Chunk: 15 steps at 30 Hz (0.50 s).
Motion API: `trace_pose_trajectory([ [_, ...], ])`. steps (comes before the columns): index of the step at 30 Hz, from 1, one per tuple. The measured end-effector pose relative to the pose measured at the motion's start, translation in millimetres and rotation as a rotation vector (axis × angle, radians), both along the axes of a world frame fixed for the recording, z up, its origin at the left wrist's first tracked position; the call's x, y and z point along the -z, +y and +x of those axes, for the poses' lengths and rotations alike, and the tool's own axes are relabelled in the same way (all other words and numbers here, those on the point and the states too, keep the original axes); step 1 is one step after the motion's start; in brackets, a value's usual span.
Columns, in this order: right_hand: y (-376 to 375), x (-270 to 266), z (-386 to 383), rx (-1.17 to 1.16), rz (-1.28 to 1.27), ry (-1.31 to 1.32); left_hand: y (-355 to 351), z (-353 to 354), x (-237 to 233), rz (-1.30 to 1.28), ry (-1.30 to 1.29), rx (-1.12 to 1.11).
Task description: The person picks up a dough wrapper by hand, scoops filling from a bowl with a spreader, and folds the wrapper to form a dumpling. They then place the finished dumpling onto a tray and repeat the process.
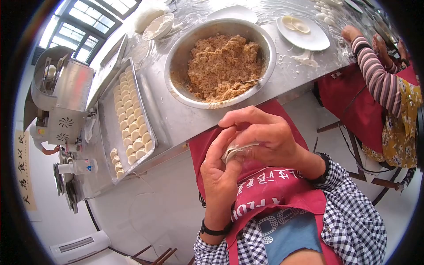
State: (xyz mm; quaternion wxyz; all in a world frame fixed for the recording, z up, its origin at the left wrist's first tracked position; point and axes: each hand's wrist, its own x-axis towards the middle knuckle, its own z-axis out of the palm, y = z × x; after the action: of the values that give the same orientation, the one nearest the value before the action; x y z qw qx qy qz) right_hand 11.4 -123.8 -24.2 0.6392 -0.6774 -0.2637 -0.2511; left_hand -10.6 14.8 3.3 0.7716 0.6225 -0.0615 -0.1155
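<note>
Both of my hands meet in front of the red apron, just below the near rim of a big metal bowl of brown filling. Between them is a pale dumpling, partly covered by the fingers. My left hand is curled round it from the left, its thumb against the dough. My right hand closes over it from the other side, fingers bent. A thin utensil rests in the filling. Rows of dumplings lie on a metal tray to the left.
A white plate with round wrappers stands beyond the bowl on the right. Another person's striped sleeve reaches over the table at far right, near small dough pieces. A metal machine and plastic cup are at left.
</note>
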Motion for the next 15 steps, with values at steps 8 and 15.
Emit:
trace_pose_trajectory([
  [8, 6, -2, 1, 0.134, -0.015, -0.085, 5, 3, 9, -0.379, 0.203, -0.014],
  [15, 4, 2, 1, 0.146, -0.089, -0.086, 0, -1, 9, -0.112, 0.003, -0.052],
])
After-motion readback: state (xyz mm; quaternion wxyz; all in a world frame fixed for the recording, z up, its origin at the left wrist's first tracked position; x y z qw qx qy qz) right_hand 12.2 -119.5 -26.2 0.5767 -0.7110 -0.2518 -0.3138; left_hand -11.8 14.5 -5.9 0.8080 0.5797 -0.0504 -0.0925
